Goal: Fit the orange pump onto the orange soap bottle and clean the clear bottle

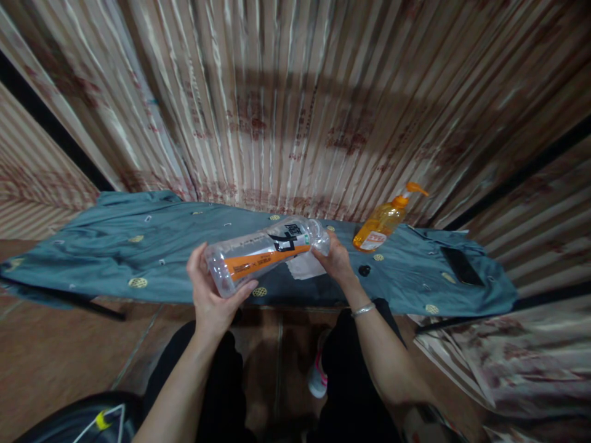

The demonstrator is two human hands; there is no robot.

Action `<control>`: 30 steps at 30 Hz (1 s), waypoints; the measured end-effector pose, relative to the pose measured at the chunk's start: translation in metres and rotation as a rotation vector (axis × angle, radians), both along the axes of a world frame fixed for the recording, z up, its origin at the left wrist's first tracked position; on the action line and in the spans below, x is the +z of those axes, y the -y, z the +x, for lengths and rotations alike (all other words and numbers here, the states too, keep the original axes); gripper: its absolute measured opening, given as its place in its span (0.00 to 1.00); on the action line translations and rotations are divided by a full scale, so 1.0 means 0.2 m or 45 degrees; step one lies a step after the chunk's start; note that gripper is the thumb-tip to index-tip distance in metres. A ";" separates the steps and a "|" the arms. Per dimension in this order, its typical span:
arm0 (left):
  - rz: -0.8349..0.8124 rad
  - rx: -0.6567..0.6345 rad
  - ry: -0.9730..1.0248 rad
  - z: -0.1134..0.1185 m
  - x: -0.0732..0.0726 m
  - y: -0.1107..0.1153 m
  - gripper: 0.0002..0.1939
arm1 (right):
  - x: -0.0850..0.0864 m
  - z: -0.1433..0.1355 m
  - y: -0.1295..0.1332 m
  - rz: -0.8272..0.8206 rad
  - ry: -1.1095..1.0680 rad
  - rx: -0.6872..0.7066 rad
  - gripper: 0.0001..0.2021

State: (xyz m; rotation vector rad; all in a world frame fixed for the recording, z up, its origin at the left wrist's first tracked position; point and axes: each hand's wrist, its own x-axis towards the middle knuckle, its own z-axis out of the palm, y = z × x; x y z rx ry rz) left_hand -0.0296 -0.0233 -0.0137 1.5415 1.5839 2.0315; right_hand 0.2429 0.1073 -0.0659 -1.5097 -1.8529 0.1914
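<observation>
A clear plastic bottle [265, 251] with an orange, white and black label is held tilted above the table, its base to the left and its neck to the right. My left hand [213, 298] is wrapped round the base end. At the neck, the fingers of my right hand [336, 257] are closed on the bottle. Below the neck lies a white sheet or tissue [307, 267], partly hidden by the bottle and my hand. A small black cap-like object [364, 270] rests just right of my right hand.
An orange pump bottle [381, 223] stands at the back right of the blue cloth-covered table [106, 252]. A dark phone [462, 266] lies near the right end. Striped curtains [277, 111] hang close behind. Black frame bars [521, 172] rise at both sides.
</observation>
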 end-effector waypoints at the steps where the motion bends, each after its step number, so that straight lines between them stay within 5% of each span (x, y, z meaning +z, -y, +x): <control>1: 0.002 0.004 -0.003 0.00 0.00 0.00 0.54 | 0.00 0.00 0.00 -0.004 -0.002 -0.004 0.28; 30: 0.011 -0.030 0.003 0.00 0.00 0.00 0.53 | -0.01 0.00 0.00 0.016 -0.010 -0.006 0.27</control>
